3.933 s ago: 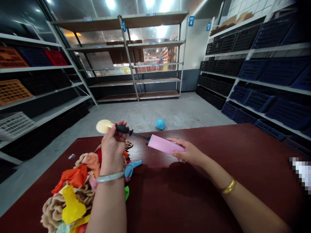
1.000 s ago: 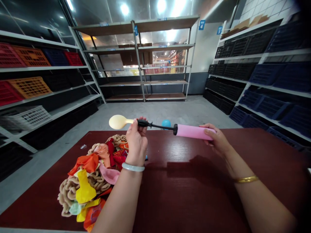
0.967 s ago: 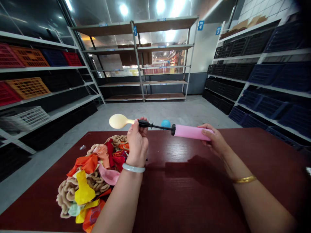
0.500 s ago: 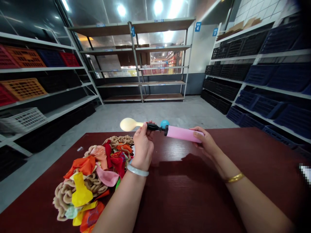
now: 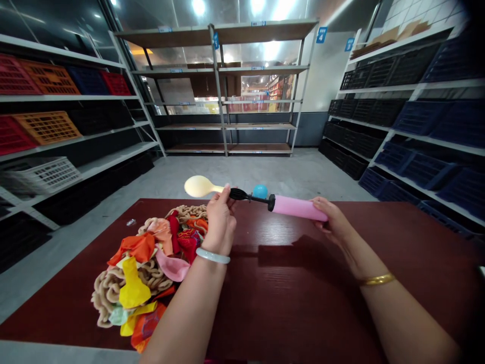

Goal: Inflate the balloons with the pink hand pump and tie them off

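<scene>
My left hand (image 5: 223, 210) is closed around the neck of a pale yellow balloon (image 5: 199, 186), where it meets the black end of a hand balloon pump. The balloon is slightly swollen and points left. My right hand (image 5: 326, 215) grips the far end of the pump's pink barrel (image 5: 293, 208). Between the barrel's black collar and the black end piece (image 5: 239, 194), a stretch of thin black rod shows. The pump is held roughly level above the table. Behind it sits a small blue ball-like thing (image 5: 260, 191), partly hidden.
Left of my left arm, a heap of uninflated balloons (image 5: 133, 285) lies on and around a coiled beige rope-like mat (image 5: 106, 293) on the dark red table (image 5: 288, 303). A small clear scrap (image 5: 131, 222) lies near the far left edge. Shelves with crates (image 5: 49, 126) line both sides.
My right hand has drawn the pink barrel to the right, away from my left hand, so more black rod shows. The balloon stays in my left hand. The view has shifted slightly.
</scene>
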Motion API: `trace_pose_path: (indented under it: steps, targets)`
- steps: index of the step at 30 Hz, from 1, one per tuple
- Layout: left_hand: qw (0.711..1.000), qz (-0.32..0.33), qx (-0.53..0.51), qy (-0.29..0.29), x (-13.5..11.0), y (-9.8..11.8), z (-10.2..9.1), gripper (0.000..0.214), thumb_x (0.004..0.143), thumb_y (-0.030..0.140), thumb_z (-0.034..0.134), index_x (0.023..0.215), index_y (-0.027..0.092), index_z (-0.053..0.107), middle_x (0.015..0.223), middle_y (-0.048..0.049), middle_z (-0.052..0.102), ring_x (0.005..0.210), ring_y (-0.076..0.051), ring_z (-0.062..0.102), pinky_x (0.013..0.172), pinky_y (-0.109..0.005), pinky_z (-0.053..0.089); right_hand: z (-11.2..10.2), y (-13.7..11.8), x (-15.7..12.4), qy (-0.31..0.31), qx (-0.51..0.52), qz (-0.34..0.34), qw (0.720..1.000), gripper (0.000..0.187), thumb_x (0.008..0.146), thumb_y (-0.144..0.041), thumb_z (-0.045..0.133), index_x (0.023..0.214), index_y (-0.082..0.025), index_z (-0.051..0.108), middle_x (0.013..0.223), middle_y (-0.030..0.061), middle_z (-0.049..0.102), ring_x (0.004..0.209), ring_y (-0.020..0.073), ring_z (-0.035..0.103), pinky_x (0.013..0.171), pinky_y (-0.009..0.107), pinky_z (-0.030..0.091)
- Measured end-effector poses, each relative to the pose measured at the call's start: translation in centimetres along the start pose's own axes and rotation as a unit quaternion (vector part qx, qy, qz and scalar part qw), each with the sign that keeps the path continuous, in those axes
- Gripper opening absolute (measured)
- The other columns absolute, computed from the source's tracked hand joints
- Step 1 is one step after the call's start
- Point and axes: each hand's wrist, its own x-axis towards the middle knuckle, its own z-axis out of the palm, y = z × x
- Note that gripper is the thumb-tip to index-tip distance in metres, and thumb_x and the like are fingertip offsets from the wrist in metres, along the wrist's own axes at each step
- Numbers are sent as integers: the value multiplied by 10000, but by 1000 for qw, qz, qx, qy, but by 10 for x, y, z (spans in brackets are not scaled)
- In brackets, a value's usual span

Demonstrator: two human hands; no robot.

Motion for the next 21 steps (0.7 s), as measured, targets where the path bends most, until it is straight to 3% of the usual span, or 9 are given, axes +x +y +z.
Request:
trace_pose_path:
  steps: [4,11,17,21]
  targets:
    - [999,-32,19,-33,-15,-16,7,264,746,242,769,805,169,522,784,-54,709,721,-175,712,696,-295,567,18,3,-4,-1,20,14,1000,322,796,-484,670,906,-210,543,503,-56,495,332,62,359,270,128,167]
    - [997,25,21,-75,-23,-8,11,373,741,347,773,791,202,433,888,-78,734,846,-211,723,763,-348,565,42,22,-2,12,139,77,987,355,769,-467,706,899,-211,498,561,-48,515,377,60,419,277,112,211]
    - [996,23,14,-81,-22,-5,13,350,845,528,620,920,194,544,900,-117,741,869,-239,726,784,-383,564,42,24,3,46,182,105,977,335,756,-426,721,881,-213,493,580,-35,530,380,53,435,274,103,239]
    - [993,23,1,-116,-21,-5,13,279,858,455,645,951,202,574,970,-115,745,913,-224,721,815,-363,556,40,24,3,21,211,146,966,316,789,-434,698,874,-209,492,577,-39,511,370,41,410,268,96,241]
